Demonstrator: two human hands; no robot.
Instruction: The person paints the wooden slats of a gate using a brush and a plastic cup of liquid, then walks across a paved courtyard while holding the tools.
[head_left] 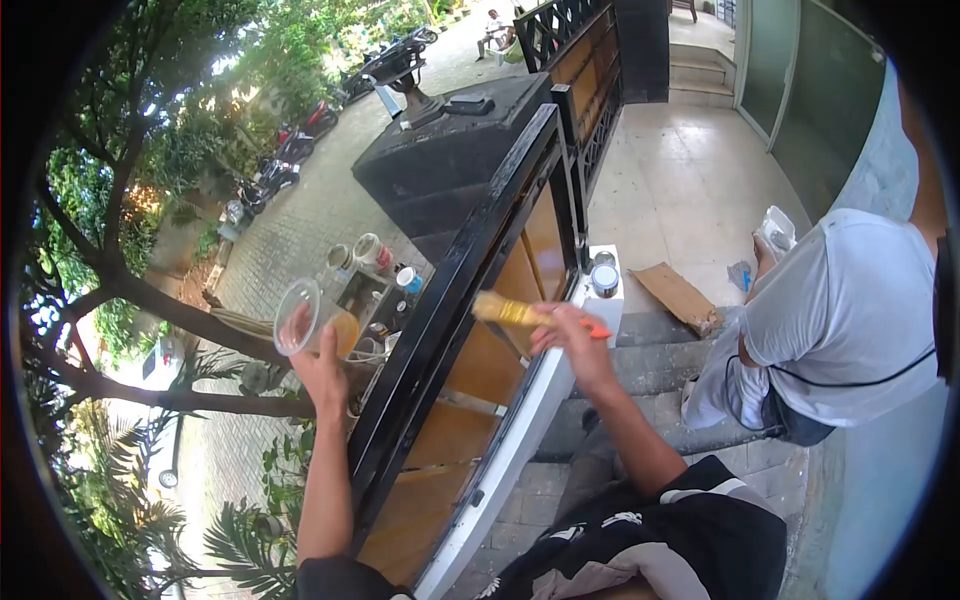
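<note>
My left hand is wrapped round a clear plastic cup, tilted with its mouth toward the left, amber liquid inside. My right hand grips a paintbrush with pale bristles; its orange handle end shows past my fingers. The bristles point left, overlapping the black top rail of a railing in this view. Below that rail are yellow-brown panels in the frame. A jar with a pale lid stands on the white ledge, to the right of the brush.
Beyond the railing, paint cans and a white tub with a blue label stand together. A person in a white shirt crouches on the steps at right, near a flat cardboard piece. Tree branches spread at left.
</note>
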